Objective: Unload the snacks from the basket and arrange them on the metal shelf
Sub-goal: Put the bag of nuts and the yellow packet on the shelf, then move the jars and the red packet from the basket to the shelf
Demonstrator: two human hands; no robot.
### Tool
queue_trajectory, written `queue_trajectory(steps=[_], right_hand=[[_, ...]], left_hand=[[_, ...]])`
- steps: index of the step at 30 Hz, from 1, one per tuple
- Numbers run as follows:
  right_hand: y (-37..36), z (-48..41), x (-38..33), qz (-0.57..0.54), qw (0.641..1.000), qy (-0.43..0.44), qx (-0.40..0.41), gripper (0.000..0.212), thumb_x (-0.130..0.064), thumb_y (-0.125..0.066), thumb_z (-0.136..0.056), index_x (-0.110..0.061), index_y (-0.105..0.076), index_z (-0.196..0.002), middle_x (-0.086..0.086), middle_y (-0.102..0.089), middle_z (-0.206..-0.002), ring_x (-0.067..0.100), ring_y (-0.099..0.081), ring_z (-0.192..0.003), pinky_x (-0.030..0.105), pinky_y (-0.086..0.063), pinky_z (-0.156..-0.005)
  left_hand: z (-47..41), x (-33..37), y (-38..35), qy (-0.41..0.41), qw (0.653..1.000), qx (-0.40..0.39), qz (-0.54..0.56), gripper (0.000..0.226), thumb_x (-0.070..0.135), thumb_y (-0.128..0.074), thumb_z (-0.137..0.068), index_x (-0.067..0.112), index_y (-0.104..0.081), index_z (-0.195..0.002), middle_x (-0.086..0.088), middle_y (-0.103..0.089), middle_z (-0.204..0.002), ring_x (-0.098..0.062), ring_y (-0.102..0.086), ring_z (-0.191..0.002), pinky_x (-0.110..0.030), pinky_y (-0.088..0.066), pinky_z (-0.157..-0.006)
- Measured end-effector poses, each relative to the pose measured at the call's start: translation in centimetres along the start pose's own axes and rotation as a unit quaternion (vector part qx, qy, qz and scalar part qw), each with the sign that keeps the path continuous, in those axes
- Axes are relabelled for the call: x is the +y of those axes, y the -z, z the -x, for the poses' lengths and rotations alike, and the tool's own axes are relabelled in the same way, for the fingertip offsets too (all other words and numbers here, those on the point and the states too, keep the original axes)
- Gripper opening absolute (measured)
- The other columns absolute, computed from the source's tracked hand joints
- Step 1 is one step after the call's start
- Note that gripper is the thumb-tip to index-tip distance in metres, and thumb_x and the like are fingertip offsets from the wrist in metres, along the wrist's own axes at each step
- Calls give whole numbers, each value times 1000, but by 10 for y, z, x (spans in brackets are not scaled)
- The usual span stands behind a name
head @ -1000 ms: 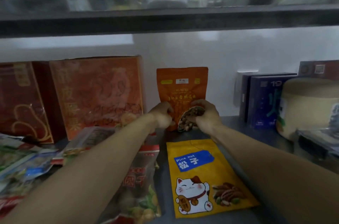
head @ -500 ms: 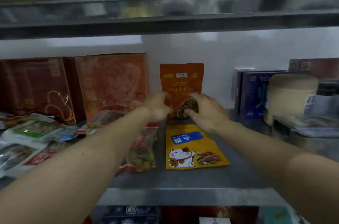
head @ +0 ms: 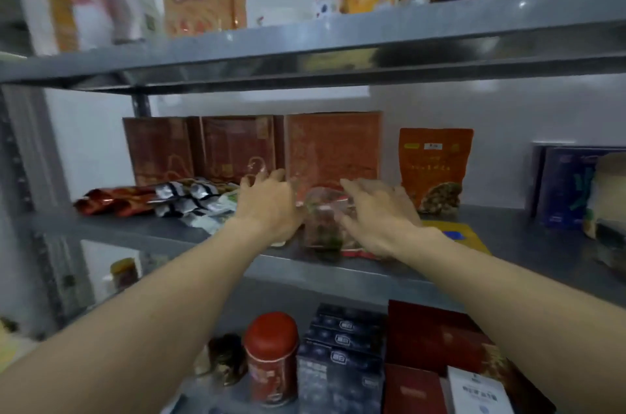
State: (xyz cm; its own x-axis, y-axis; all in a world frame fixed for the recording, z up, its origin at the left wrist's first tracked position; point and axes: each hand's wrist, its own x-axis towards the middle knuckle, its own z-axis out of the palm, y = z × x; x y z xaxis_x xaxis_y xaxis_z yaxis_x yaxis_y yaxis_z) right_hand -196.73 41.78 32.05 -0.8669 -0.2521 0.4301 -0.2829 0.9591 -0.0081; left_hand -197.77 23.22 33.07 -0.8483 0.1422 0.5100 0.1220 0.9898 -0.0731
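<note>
Grey metal shelf [head: 321, 278] with three tiers, seen from head height as I reach both bare arms to the middle tier. A clear plastic snack bag with red and green contents [head: 321, 224] lies flat near the front edge of that tier, between my two hands.

My left grip [head: 267, 207] sits just beside the bag's left edge, fingers spread and loosely straight, holding nothing. Blur hides whether it touches the plastic. My right grip [head: 376, 213] is over the bag's right side, fingers also straight and wide, holding nothing. I cannot tell if it rests on the bag or hovers above it.

Behind the bag, tall red cardboard boxes [head: 332, 149] stand against the white wall. To their right an orange stand-up pouch [head: 435, 169] stands upright, apart from both grips. A flat yellow pouch [head: 464, 237] shows partly past my right wrist. Silver and red foil packets [head: 176, 197] lie heaped to the left. The basket is not in view.

My reading is that this is the arranging step, with the clear bag next to be tidied. The next move calls for both grips to close on its sides, then stand it up or slide it back toward the red boxes. It should be gentle, since soft plastic may slump or slip off the front edge.
</note>
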Motion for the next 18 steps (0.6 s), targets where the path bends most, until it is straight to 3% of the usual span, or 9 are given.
queue_trajectory(steps=[7,12,18], right_hand=[[-15,7,-208,-24,995,84,41,73,-61,-37,-96,-27,-13,-156,9,-24,-159,28,-22,-146,50,-22,-115],[-35,20,-378,-92,983,158,18,74,-61,-36,-96,-28,-7,-157,10,-19,-161,28,-17,-148,52,-16,-117],[-66,25,-539,-137,961,241,4,76,-61,-37,-95,-28,-9,-156,10,-26,-158,29,-25,-144,50,-23,-113]], left_hand=[[132,-176,27,99,990,58,-77,65,56,-44,-93,26,-28,-148,-8,-23,-158,-34,-21,-144,-57,-22,-113],[240,-309,53,184,972,29,-143,70,55,-37,-96,28,-9,-154,-10,-8,-162,-38,-9,-147,-59,-14,-116],[336,-426,70,282,941,31,-183,66,51,-38,-95,28,-19,-153,-11,-18,-160,-37,-20,-145,-56,-21,-114]])
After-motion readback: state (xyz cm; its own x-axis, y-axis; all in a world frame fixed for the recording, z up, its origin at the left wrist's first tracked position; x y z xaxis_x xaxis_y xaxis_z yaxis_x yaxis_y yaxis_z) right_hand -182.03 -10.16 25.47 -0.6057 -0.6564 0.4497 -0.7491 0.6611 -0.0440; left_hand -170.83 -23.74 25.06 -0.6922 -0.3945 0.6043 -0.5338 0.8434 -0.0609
